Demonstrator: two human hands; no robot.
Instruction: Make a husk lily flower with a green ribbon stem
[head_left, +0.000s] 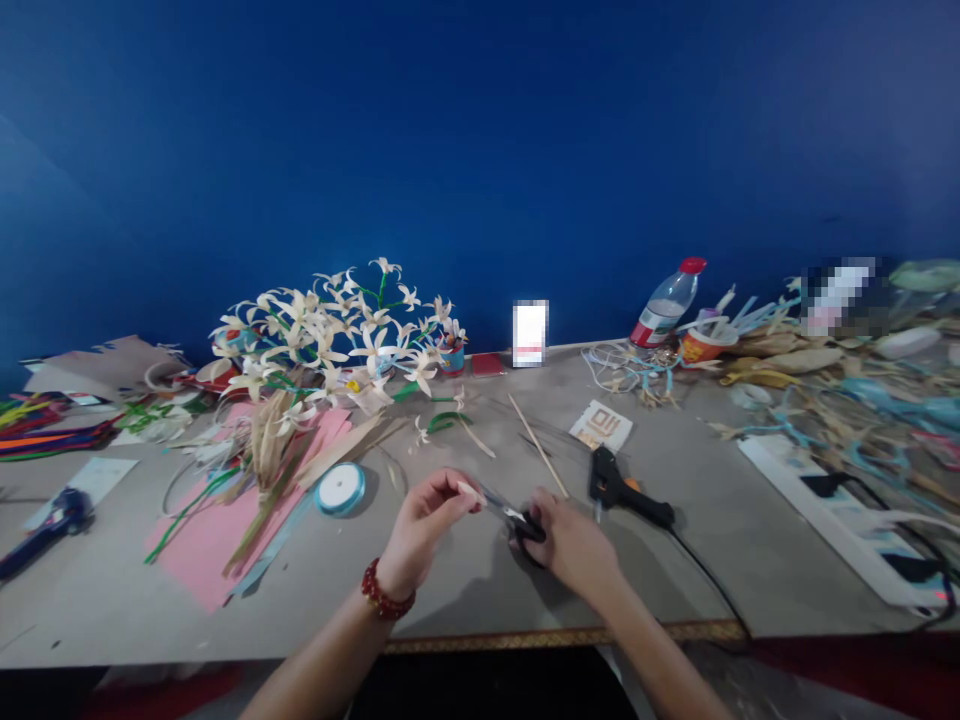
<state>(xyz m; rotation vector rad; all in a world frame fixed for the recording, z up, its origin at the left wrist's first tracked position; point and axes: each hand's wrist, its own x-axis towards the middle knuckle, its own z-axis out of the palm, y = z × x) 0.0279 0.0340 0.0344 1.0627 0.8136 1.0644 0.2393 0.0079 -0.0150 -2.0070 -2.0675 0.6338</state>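
My left hand [424, 525], with a red bead bracelet at the wrist, pinches a small pale strip [471, 492] between thumb and fingers. It looks like a bit of dried husk, though it is too small to be sure. My right hand [576, 545] is closed round the black handles of a pair of scissors [513, 513]. Their blades point left, close to the pale strip; whether they touch it I cannot tell. Right of the scissors, a black hot glue gun [626, 490] lies on the grey table, and a thin wooden stick [538, 445] lies just beyond.
Pale husk flowers [326, 340] on green stems stand at the back left. Pink paper [199, 550], dried husks [274, 440] and a ribbon spool [340, 489] lie left. A plastic bottle [667, 305], husk scraps [787, 360] and a white power strip [832, 520] are right.
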